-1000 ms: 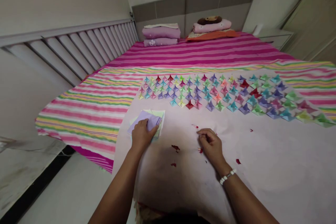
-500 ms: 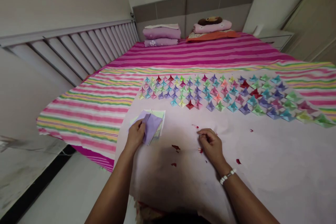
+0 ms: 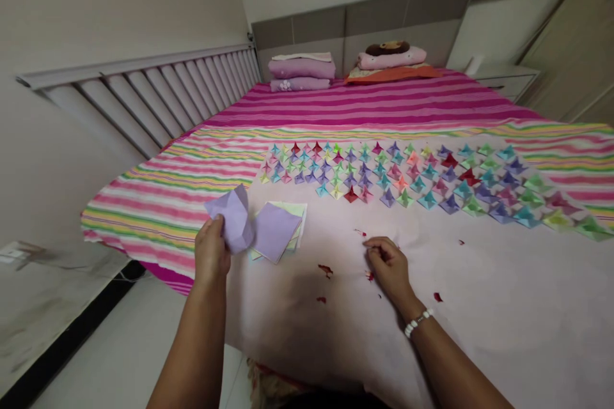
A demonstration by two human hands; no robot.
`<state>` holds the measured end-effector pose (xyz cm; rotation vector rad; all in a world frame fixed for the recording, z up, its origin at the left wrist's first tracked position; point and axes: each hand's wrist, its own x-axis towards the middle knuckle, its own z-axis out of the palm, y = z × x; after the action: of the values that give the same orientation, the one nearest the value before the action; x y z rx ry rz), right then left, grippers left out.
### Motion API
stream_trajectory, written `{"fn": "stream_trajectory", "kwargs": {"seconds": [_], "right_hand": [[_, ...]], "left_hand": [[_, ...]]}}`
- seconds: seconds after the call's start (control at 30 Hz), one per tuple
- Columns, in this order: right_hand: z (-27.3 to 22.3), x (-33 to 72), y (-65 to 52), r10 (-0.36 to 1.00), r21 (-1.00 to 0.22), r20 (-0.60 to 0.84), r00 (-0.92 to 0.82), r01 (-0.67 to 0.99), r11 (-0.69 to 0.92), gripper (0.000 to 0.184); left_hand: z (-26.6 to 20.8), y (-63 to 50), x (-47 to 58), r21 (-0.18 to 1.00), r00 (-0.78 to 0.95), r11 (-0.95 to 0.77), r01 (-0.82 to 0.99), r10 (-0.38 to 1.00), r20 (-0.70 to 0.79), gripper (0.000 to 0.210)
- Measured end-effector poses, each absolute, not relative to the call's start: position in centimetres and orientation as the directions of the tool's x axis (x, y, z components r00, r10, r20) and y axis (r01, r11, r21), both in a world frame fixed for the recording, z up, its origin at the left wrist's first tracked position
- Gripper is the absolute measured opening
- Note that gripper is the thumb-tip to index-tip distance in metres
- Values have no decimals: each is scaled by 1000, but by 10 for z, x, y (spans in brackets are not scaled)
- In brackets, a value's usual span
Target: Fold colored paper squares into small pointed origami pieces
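Observation:
My left hand (image 3: 212,249) pinches a creased purple sheet of paper (image 3: 236,217) by its lower left edge, raised just left of the paper stack. That stack of square papers (image 3: 278,230) has another purple sheet on top, with pale green, yellow and white edges showing beneath. My right hand (image 3: 387,267) rests on the pale sheet covering the bed, fingers curled together, with nothing visible in them. Small dark red scraps (image 3: 325,270) lie around it. Farther off, rows of folded paper pieces (image 3: 364,180) in many colours spread across the pale sheet (image 3: 480,345).
A striped bedspread (image 3: 158,204) surrounds the pale sheet. Folded purple bedding (image 3: 302,70) and a pink folded pile (image 3: 392,59) sit by the headboard (image 3: 374,19). A slatted white rail (image 3: 158,89) runs along the left wall, and a low cabinet (image 3: 508,80) stands at the back right.
My left hand has lifted a purple sheet off the stack and moved it left, uncovering another purple sheet. My right hand stays in place. The view has shifted slightly.

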<state>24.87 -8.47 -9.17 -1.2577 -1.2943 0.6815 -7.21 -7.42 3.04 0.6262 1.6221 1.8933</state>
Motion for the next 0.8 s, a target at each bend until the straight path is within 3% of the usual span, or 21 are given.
{"fn": "stream_trajectory", "kwargs": {"seconds": [0.17,0.33,0.4,0.53,0.63,0.8], "right_hand": [[-87,250,-83,952,-970,217,217,155,186,13],[-64,243,-93,987,-998,59,152,16,58,22],[-48,235,-102,997,-999,39,69,-28,41,27],[-13,219,-117,988,-988,145,-50,-66,142,32],[3,212,-125,979,-978,150,-135,-163,127,39],[5,213,-132,976,-951,97,-193,-307,34,25]], "left_hand": [[50,-90,-51,896,-578,-102,-433,794,-189,9],[46,-104,-17,890,-435,-1,-456,873,-222,9],[42,-110,-3,913,-343,44,-405,919,-196,20],[40,-121,23,978,-116,105,-182,985,-127,30],[45,-128,39,998,38,30,56,999,-32,34],[53,-133,52,951,318,-168,260,945,80,33]]}}
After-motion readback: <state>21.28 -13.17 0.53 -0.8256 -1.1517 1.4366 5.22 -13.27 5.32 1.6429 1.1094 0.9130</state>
